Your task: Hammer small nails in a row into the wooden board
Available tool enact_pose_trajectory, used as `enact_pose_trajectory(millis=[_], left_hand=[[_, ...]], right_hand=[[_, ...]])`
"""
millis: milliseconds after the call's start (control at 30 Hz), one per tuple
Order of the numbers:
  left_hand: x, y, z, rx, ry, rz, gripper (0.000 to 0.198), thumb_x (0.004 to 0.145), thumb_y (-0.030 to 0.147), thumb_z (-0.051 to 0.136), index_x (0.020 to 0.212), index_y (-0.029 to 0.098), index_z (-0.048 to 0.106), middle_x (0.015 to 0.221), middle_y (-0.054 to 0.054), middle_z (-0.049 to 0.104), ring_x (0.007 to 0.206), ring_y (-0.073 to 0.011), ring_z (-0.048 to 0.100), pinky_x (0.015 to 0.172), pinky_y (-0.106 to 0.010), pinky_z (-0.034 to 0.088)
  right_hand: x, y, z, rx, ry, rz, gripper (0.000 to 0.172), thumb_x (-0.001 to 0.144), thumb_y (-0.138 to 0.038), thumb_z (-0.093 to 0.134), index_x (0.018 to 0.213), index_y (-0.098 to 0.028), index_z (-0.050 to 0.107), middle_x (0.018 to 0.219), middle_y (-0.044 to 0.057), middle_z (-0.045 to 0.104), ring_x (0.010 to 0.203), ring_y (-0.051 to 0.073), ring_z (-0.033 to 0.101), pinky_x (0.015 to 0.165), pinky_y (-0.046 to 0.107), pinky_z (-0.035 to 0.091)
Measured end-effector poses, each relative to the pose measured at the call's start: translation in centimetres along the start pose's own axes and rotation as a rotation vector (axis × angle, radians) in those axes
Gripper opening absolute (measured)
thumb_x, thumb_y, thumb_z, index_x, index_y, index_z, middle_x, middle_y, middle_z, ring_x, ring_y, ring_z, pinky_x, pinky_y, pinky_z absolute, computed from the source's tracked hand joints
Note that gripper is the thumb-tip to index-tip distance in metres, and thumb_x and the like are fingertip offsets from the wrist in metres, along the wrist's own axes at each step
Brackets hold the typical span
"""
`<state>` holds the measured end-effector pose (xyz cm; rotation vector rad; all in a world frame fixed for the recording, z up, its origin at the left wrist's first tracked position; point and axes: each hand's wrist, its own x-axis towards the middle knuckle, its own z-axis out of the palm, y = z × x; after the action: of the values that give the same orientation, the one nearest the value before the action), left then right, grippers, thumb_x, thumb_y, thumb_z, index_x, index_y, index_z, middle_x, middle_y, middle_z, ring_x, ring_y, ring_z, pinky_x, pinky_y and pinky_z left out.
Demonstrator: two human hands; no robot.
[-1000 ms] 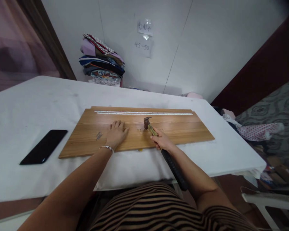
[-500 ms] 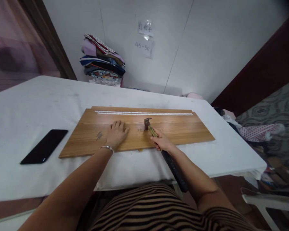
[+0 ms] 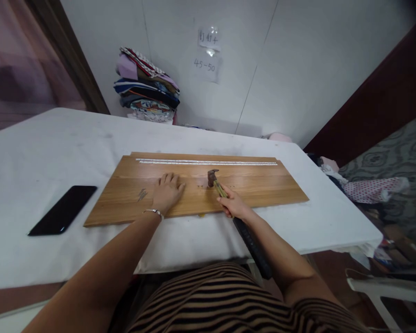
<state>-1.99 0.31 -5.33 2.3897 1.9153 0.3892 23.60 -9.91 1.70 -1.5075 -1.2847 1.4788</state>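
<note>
- Right of the frame's centre, the right hand (image 3: 233, 203) is gripping a claw hammer with a brown metal head, yellowish neck and long black handle (image 3: 248, 240).
- The hammer's head is showing over the middle of a long brown wood-grain board (image 3: 266, 182); whether it is touching is unclear.
- Left of centre, the left hand (image 3: 168, 192) is lying open, palm down, on the board.
- Thin grey metal nails (image 3: 142, 194) are lying just left of that hand.
- A flat black rectangular phone (image 3: 64, 210) is resting at lower left.
</note>
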Motion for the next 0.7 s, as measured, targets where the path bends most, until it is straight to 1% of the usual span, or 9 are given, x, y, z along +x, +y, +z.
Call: enact_pose_trajectory(millis=[133, 300, 367, 533, 700], left_hand=[[-0.02, 0.05, -0.11, 0.014, -0.005, 0.003, 0.055, 0.108, 0.045, 0.041, 0.146, 0.015, 0.066, 0.164, -0.02, 0.06, 0.156, -0.0368, 0.048, 0.128, -0.054, 0.037], [-0.12, 0.15, -0.33, 0.014, 0.0, 0.002, 0.054, 0.108, 0.043, 0.043, 0.146, 0.014, 0.067, 0.163, -0.021, 0.061, 0.156, -0.0372, 0.049, 0.128, -0.053, 0.038], [-0.13, 0.17, -0.39, 0.015, -0.004, 0.002, 0.054, 0.108, 0.042, 0.042, 0.146, 0.013, 0.067, 0.164, -0.022, 0.06, 0.156, -0.0379, 0.048, 0.128, -0.054, 0.038], [-0.14, 0.2, -0.47, 0.015, -0.03, -0.016, 0.054, 0.108, 0.043, 0.042, 0.147, 0.015, 0.066, 0.166, -0.02, 0.059, 0.159, -0.0369, 0.046, 0.13, -0.054, 0.036], [-0.14, 0.13, -0.31, 0.024, -0.02, -0.008, 0.055, 0.108, 0.043, 0.041, 0.148, 0.015, 0.065, 0.166, -0.02, 0.059, 0.158, -0.0371, 0.047, 0.13, -0.054, 0.036]], right_hand=[[0.03, 0.0, 0.0, 0.007, 0.002, 0.002, 0.091, 0.092, -0.027, 0.065, 0.176, -0.017, 0.031, 0.052, -0.014, 0.041, 0.042, 0.011, 0.036, 0.045, 0.021, 0.032], [0.08, 0.3, 0.11, 0.008, 0.009, 0.043, 0.094, 0.095, -0.024, 0.063, 0.179, -0.013, 0.022, 0.05, -0.014, 0.04, 0.04, 0.012, 0.035, 0.043, 0.022, 0.031], [0.04, 0.36, 0.04, 0.008, 0.02, 0.045, 0.094, 0.094, -0.025, 0.063, 0.179, -0.015, 0.024, 0.052, -0.013, 0.042, 0.04, 0.012, 0.036, 0.043, 0.022, 0.031], [0.09, 0.07, 0.0, -0.001, 0.02, 0.013, 0.087, 0.093, -0.024, 0.063, 0.175, -0.018, 0.035, 0.055, -0.012, 0.043, 0.041, 0.012, 0.037, 0.043, 0.022, 0.033], [0.21, -0.12, 0.1, -0.002, 0.031, 0.031, 0.088, 0.092, -0.023, 0.062, 0.176, -0.018, 0.033, 0.054, -0.013, 0.042, 0.041, 0.011, 0.037, 0.043, 0.021, 0.033]])
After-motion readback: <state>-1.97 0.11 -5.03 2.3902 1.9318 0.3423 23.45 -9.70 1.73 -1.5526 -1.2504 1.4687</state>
